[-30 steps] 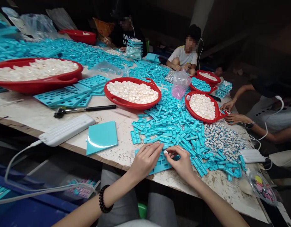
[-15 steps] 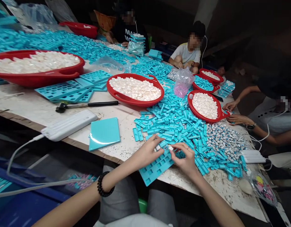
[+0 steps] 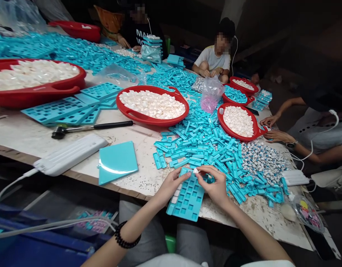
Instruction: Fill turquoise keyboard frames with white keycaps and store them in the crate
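Note:
My left hand point(image 3: 171, 184) is closed on the left edge of a blue plastic tray point(image 3: 191, 202) with rows of square holes, tilted over the table's front edge. Several white pieces point(image 3: 175, 199) fill holes along the tray's left side. Between the thumb and index finger of my right hand point(image 3: 214, 184) is a small white keycap-like piece point(image 3: 196, 171), at the tray's top right corner. Just beyond both hands spreads a heap of blue plastic strips point(image 3: 204, 144).
Red basins of white pieces point(image 3: 151, 104) stand behind the heap. A flat blue square plate point(image 3: 118, 162), a white power strip point(image 3: 71, 154) and a black-handled tool point(image 3: 93, 127) lie to the left. Co-workers sit along the far and right sides; one's hand point(image 3: 276, 135) rests near a basin.
The tray has turned more upright, showing white pieces along its left side. My right hand has moved slightly up and left with the white piece. The camera view has shifted a little.

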The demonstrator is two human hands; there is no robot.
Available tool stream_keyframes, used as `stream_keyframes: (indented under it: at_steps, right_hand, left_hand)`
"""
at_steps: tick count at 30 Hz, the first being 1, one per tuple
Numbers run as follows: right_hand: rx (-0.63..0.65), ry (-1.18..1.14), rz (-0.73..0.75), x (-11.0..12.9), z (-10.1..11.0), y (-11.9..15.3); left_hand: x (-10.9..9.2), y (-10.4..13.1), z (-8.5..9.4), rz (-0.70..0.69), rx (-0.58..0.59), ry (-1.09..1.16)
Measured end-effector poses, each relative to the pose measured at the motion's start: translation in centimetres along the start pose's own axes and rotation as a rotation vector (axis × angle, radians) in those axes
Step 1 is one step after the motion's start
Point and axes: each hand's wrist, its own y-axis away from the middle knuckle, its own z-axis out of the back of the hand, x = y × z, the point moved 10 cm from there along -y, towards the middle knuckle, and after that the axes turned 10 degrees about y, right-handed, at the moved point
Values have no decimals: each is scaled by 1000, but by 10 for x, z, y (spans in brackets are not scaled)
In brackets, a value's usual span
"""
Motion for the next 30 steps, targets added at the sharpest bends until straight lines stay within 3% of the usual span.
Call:
stream_keyframes:
  at_steps: [5,7,11,17,25,30]
  right_hand:
    - [76,19,63,5,-15,-4]
    - [102,38,91,7,-22,-4]
    - [120,55,91,7,-29,-5]
    - [72,81,129,11,-23,-1]
    - [106,121,166,12,-26,1]
    - [124,159,183,12,-30,2]
  left_hand:
    - [8,-3,42,-157,-249,-48]
    - [10,-4,51,-221,-284,-43]
    - [6,-4,44,-241,-241,-67]
    - [-5,0,22,-151,-177,-97]
    - [-7,1,18,-142,-169,-82]
    - [-6,0,11,-152,-94,-110]
